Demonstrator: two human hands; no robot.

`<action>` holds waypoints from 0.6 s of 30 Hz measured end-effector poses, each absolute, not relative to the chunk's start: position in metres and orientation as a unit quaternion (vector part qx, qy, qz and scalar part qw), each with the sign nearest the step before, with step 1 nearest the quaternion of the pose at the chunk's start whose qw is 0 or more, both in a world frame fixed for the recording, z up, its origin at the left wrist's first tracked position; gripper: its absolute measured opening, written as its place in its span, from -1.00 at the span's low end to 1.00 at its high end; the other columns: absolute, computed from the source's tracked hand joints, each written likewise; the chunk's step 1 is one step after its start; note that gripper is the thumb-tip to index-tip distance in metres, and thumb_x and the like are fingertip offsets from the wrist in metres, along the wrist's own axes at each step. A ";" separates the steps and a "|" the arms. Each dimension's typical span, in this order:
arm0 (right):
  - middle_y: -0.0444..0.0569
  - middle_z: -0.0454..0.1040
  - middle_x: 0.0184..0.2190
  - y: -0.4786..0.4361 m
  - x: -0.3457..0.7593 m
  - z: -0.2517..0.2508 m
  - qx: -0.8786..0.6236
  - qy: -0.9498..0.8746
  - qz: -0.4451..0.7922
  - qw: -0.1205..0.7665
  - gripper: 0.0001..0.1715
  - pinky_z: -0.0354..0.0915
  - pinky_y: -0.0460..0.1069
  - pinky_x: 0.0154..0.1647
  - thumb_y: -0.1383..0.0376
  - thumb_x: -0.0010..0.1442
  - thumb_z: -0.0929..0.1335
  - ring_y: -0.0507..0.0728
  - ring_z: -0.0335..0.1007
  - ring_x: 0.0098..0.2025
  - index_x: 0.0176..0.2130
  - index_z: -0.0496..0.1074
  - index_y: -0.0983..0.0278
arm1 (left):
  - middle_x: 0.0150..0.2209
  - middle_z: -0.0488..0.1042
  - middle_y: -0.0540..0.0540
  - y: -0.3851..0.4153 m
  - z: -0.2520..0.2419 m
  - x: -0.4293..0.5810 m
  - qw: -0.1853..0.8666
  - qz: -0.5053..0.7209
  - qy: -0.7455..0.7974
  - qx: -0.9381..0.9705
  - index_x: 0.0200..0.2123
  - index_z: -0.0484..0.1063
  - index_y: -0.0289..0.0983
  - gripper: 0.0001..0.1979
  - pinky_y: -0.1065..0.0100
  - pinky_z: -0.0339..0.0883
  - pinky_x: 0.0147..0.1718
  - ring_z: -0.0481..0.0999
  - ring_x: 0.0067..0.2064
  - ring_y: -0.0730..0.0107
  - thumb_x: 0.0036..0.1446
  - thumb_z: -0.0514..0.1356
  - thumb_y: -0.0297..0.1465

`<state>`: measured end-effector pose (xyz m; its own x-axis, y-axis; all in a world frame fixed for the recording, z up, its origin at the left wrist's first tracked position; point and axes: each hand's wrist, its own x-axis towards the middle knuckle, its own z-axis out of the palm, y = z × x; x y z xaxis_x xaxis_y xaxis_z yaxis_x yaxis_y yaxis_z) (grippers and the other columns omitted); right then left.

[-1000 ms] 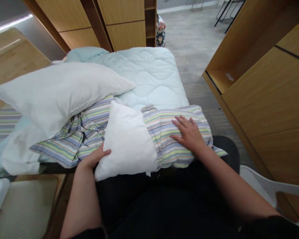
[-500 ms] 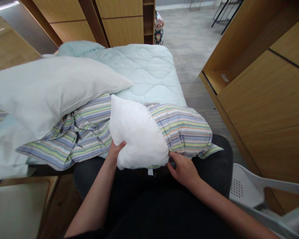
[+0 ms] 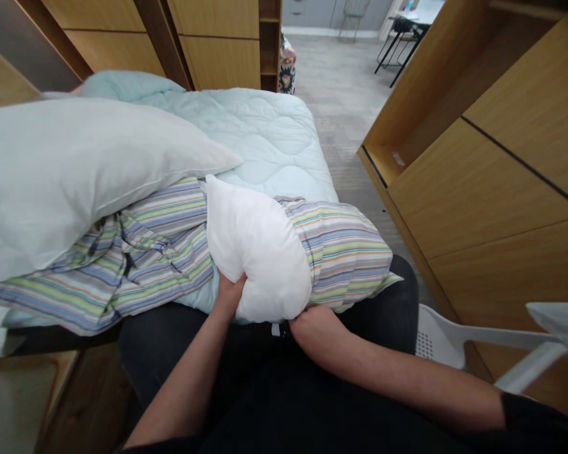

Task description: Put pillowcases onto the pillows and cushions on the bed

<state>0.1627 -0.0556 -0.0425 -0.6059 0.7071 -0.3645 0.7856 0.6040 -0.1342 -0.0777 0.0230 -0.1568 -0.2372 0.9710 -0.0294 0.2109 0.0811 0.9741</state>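
A plump white pillow lies across my lap, its right part covered by a striped pillowcase. My left hand grips the pillow's lower left edge, the thumb pressing a dent into it and the fingers underneath. At the lower right corner, where pillow and striped cloth meet, my right hand is bent inward with its fingers hidden below the pillow. A small white tag hangs from the lower edge between my hands. More striped fabric lies crumpled to the left.
A large white pillow rests at the left on a pale blue quilt. Wooden cabinets stand to the right, and others at the back. Close on my right is a white plastic chair.
My right hand has moved left and turned inward, its fingers going out of sight under the pillow. My left hand keeps its grip, and the pillow's lower end has bunched slightly. The view has shifted.
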 end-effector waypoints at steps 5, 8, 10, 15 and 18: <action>0.19 0.69 -0.12 -0.038 0.162 -0.021 0.428 0.884 -0.144 0.119 -0.66 0.52 0.13 -0.15 0.44 0.37 0.32 0.31 0.65 -0.14 0.02 0.62 0.34 | 0.49 0.16 -0.47 0.026 -0.142 -0.103 0.224 0.456 0.680 0.529 0.53 0.01 -0.30 0.03 -0.13 0.05 0.52 0.15 0.55 -0.13 0.16 0.42 -0.13; 0.12 0.65 -0.28 -0.036 0.175 -0.017 0.442 0.878 -0.150 0.107 -0.85 0.43 0.08 -0.18 0.40 0.36 0.36 0.27 0.63 -0.20 -0.17 0.58 0.31 | 0.53 0.09 -0.41 0.017 -0.101 -0.115 0.006 0.449 0.622 0.641 0.51 0.07 -0.21 -0.11 -0.22 0.01 0.51 0.05 0.58 -0.13 0.23 0.38 -0.26; 0.12 0.64 -0.27 -0.040 0.179 -0.017 0.448 0.876 -0.150 0.095 -0.87 0.39 0.06 -0.18 0.39 0.37 0.36 0.26 0.62 -0.18 -0.17 0.55 0.31 | 0.53 0.15 -0.29 0.011 -0.073 -0.111 0.002 0.364 0.471 0.804 0.50 0.15 -0.10 -0.21 -0.21 -0.02 0.52 0.08 0.58 -0.07 0.30 0.34 -0.20; 0.11 0.61 -0.25 -0.049 0.173 -0.020 0.434 0.890 -0.113 0.085 -0.85 0.34 0.08 -0.21 0.45 0.37 0.32 0.26 0.58 -0.21 -0.16 0.50 0.31 | 0.54 0.19 -0.26 0.025 -0.049 -0.080 0.048 0.098 0.279 0.954 0.48 0.29 -0.19 -0.20 -0.29 -0.42 0.56 0.00 0.60 -0.16 0.28 0.37 -0.05; 0.13 0.59 -0.26 -0.050 0.161 -0.026 0.389 0.913 -0.096 0.083 -0.86 0.35 0.09 -0.22 0.46 0.38 0.31 0.25 0.56 -0.22 -0.16 0.48 0.33 | 0.45 0.36 -0.20 0.045 -0.059 -0.053 0.010 0.070 0.229 0.971 0.33 0.49 -0.12 -0.51 -0.33 -0.39 0.55 0.12 0.56 -0.09 0.36 0.31 -0.30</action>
<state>0.1614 -0.0504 -0.0264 -0.6842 0.6936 -0.2254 0.7252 0.6796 -0.1102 -0.0532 0.0454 -0.0587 0.8852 0.4464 0.1312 0.4436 -0.8947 0.0514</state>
